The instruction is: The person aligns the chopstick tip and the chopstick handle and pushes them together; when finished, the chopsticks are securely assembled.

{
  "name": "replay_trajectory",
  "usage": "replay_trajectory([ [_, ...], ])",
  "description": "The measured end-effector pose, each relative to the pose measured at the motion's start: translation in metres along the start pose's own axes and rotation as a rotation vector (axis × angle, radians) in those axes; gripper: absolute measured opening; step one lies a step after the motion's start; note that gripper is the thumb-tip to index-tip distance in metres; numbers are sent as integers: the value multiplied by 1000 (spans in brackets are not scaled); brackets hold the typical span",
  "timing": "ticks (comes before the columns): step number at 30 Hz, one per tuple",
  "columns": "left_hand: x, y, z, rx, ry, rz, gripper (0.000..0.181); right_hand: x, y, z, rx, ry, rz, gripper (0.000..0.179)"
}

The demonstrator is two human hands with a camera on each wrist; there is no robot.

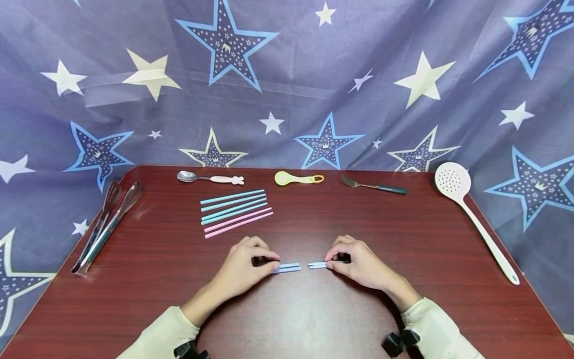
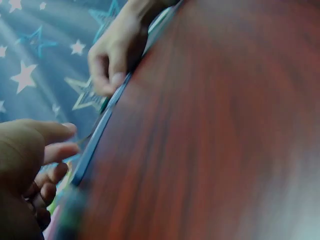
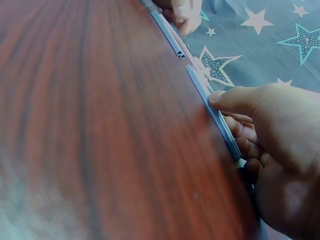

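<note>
Two short rows of pale blue straws lie end to end on the table, with a small gap between them. My left hand [image 1: 248, 264] is over the outer end of the left blue straws [image 1: 290, 267]. In the left wrist view its thumb and forefinger [image 2: 62, 149] stand apart beside the straws, with nothing visible between them. My right hand [image 1: 360, 263] pinches the right blue straws [image 3: 216, 112], the thumb on their near side and the fingers behind. The outer part of each row is partly covered by the hands in the head view.
Several teal straws [image 1: 233, 204] and pink straws [image 1: 237, 222] lie behind my left hand. A spoon [image 1: 211, 178], a yellow measuring spoon [image 1: 296, 178] and a fork [image 1: 374, 186] line the back. Tongs [image 1: 107, 227] are at left, a white skimmer [image 1: 477, 219] at right.
</note>
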State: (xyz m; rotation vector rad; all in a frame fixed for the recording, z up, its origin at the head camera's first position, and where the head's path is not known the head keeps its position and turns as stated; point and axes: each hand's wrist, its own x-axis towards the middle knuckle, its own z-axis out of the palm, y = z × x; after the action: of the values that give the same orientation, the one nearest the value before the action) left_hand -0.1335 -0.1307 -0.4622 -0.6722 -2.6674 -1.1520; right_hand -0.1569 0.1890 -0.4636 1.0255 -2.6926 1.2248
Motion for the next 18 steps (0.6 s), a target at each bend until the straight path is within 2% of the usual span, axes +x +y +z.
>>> replay_trajectory([
  [2, -1, 5, 8, 9, -44, 1, 13, 0, 0, 0, 7, 1, 5, 14],
  [5, -2, 10, 15, 17, -64, -7, 13, -1, 0, 1, 12, 7, 5, 15],
  [18, -1, 13, 17, 11, -26, -52, 11, 0, 1, 2, 15, 13, 3, 16],
])
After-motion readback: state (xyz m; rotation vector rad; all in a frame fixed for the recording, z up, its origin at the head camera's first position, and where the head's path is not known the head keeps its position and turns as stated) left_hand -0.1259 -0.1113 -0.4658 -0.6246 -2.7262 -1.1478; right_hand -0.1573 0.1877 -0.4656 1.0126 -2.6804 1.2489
